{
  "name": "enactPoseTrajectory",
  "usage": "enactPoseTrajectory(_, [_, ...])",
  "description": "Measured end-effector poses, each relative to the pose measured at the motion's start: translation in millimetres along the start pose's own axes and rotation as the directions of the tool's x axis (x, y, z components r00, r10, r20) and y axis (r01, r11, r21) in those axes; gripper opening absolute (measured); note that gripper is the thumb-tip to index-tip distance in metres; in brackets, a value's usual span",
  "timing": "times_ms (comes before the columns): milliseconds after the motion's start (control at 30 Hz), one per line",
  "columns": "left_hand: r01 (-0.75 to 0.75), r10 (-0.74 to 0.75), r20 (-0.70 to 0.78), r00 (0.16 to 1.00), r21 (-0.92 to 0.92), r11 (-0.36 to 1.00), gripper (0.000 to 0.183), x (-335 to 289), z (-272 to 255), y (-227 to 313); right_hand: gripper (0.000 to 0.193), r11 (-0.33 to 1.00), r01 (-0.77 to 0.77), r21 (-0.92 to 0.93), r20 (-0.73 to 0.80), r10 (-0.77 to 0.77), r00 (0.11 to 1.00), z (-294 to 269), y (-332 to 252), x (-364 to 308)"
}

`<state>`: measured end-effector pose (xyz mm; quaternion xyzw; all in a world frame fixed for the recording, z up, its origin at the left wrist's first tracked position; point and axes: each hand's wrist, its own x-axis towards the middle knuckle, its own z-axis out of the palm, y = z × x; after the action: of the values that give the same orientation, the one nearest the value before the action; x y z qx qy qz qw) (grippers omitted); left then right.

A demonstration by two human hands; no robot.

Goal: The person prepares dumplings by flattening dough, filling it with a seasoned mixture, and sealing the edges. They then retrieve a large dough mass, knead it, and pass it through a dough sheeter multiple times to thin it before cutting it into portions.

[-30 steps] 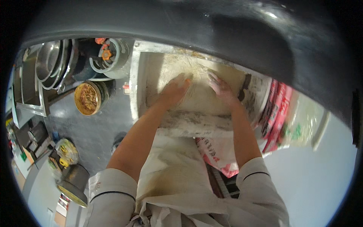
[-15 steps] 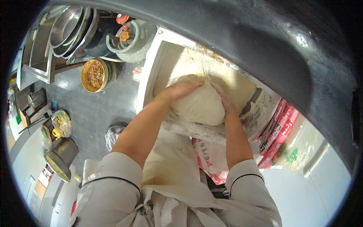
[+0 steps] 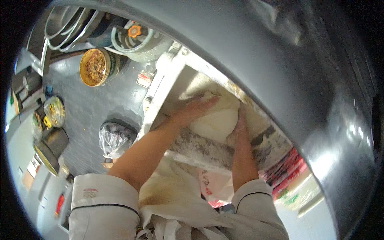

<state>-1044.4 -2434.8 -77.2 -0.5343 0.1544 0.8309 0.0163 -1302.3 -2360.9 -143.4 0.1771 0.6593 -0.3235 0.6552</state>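
A large, smooth lump of pale dough (image 3: 218, 120) lies low in a floury, light-coloured bin (image 3: 163, 100). My left hand (image 3: 202, 109) rests over the dough's left and upper side, its fingers stretched across it. Against the right side my right hand (image 3: 240, 123) is pressed, its fingers partly hidden behind the lump. Together they clasp the dough between them. Flour smears the bin's near wall, and a dark patch shows on the wall to the right of my right hand.
A large dark, shiny surface (image 3: 256, 52) overhangs the bin's far side. Left on the floor stand a bucket of brownish scraps (image 3: 95, 68), a gas cylinder (image 3: 146, 44), and a clear plastic bag (image 3: 114, 138). Red and white sacks (image 3: 286, 172) lie right of the bin.
Both hands and the dough have gone lower into the bin, where the lump now sits deeper. The whole view has tilted and shifted, with the dark overhang filling more of it.
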Motion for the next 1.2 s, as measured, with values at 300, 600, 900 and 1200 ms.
enactPoseTrajectory(300, [-0.023,0.028,0.045,0.999,-0.106,0.994,0.086,-91.1,25.3,48.8,0.045,0.998,0.033,-0.053,0.016,-0.032,0.999,15.9,39.5,-29.2])
enactPoseTrajectory(600, [-0.379,0.305,0.561,0.77,0.017,0.925,0.068,-205.8,136.2,4.3,0.041,0.887,0.114,-0.447,-0.119,-0.185,0.975,-73.6,47.6,-277.0])
enactPoseTrajectory(900, [-0.783,0.445,0.833,0.328,-0.024,0.621,0.055,-364.2,209.8,49.5,0.037,0.465,0.343,-0.816,-0.077,-0.676,0.733,-67.9,11.3,-520.7])
enactPoseTrajectory(1200, [-0.972,0.861,0.475,0.18,0.218,0.083,0.059,-375.4,135.1,37.0,0.033,0.776,0.357,-0.519,0.065,-0.381,0.922,36.6,78.8,-339.8])
